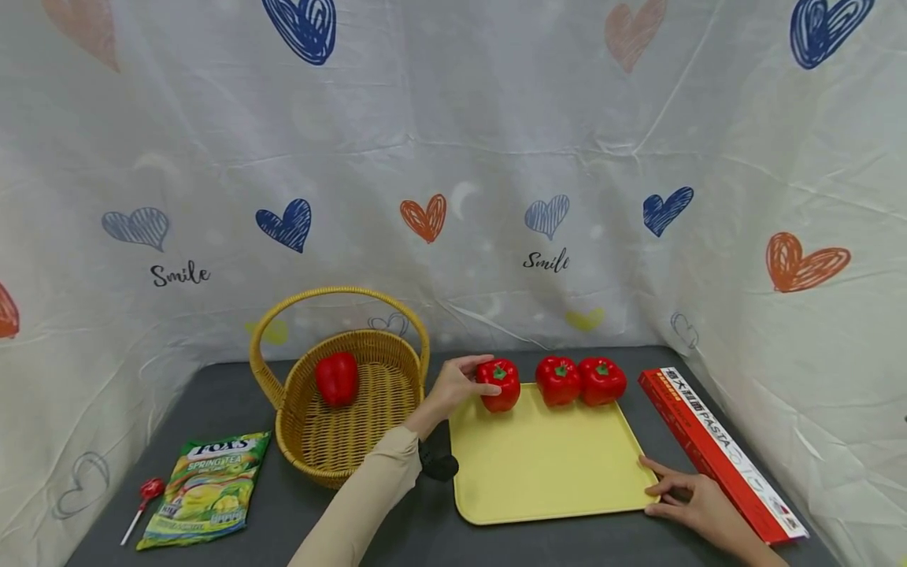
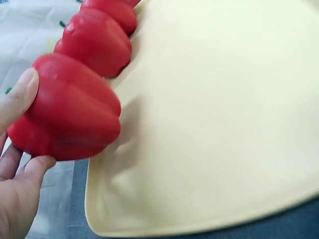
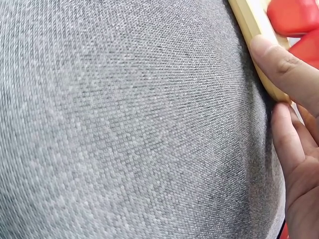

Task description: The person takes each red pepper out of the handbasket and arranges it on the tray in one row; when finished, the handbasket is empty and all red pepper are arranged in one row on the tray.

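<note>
My left hand [image 1: 455, 385] grips a red bell pepper [image 1: 500, 386] with a green stem, thumb on one side and fingers on the other. That pepper overlaps the back left corner of a yellow tray [image 1: 546, 472]. Two more red bell peppers, a middle one [image 1: 558, 381] and a right one [image 1: 601, 381], sit side by side at the tray's back edge. In the left wrist view the held pepper [image 2: 70, 109] casts a shadow on the tray. My right hand [image 1: 690, 504] pinches the tray's front right corner, its thumb [image 3: 284, 64] over the rim.
Left of the tray stands a yellow wicker basket [image 1: 312, 433] with a tall handle and one red bell pepper [image 1: 337, 379] inside. A green candy bag [image 1: 209, 492] and a red lollipop [image 1: 151, 489] lie at the far left. A red pasta box [image 1: 719, 453] lies along the right side.
</note>
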The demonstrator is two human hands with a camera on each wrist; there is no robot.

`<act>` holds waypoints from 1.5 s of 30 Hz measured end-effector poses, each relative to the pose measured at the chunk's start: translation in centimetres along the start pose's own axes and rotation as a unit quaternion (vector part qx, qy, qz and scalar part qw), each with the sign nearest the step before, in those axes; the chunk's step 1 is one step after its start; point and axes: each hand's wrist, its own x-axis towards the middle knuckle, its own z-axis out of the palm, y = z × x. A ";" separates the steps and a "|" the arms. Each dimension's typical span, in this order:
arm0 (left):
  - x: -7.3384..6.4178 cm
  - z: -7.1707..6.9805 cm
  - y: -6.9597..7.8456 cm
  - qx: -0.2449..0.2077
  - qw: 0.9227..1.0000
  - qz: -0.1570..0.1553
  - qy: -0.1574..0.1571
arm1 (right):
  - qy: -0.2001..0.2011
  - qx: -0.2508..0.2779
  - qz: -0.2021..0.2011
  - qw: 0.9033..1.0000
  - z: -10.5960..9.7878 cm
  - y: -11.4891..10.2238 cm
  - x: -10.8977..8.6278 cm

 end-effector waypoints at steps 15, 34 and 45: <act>2.3 2.0 -1.2 0.003 1.000 0.019 -0.020 | 0.012 0.020 -0.037 0.999 0.0 0.4 -0.2; 1.8 2.8 -1.5 0.062 0.997 0.050 -0.020 | 0.015 0.021 -0.041 0.999 0.2 0.5 -0.1; 0.9 3.2 -0.6 0.181 0.983 0.034 0.017 | 0.008 0.013 -0.013 1.000 0.1 0.4 -0.1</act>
